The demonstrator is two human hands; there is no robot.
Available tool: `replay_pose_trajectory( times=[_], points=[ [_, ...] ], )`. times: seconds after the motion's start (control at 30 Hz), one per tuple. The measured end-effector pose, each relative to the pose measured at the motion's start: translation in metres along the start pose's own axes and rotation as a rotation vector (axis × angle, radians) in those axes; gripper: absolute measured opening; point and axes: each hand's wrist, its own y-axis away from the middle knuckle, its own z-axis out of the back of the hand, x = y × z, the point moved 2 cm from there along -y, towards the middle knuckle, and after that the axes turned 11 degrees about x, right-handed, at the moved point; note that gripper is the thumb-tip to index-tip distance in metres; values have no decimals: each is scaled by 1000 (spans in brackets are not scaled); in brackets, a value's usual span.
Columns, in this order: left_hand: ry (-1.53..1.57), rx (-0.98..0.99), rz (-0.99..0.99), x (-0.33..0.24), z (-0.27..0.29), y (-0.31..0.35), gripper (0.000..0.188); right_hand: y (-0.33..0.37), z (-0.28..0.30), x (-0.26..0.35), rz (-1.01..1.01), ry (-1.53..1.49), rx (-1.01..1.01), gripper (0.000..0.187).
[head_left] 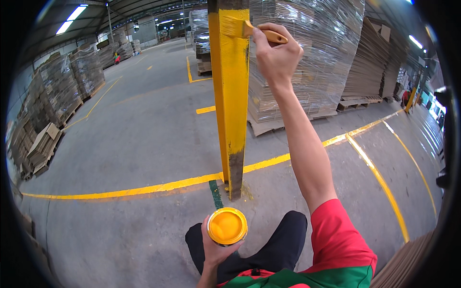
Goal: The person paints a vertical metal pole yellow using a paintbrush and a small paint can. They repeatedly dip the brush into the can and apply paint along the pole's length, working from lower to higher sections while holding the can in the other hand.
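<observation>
At the bottom of my feed, the L hand [214, 250] is wrapped round an open can [228, 210], mouth up to the cam, w/ yellow paint [228, 228] inside; dark trousers [283, 240] show just below. Farther fwd, the R hand [280, 55] pinches a brush [248, 30] by its handle [274, 37], btwn thumb & fingers, held approx level, bristles [232, 27] touching the upper part of a yellow post [235, 96]. I can see dark patches [236, 168] near the post's base, next to a yellow floor line [168, 186]. In the bkgd: film-wrapped stack [326, 62] R of the post, wrapped pallets [86, 72] far L, ceiling light [71, 19] up top.
</observation>
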Motion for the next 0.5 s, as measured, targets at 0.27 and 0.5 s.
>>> replay_pose_trajectory(
  times=[0.27, 0.5],
  points=[
    [-20, 14, -3, 7, 0, -1, 122, 1, 13, -2, 68, -75, 9, 11],
    [16, 34, 1, 5, -2, -3, 120, -3, 12, 3, 230, 103, 34, 7]
  ],
)
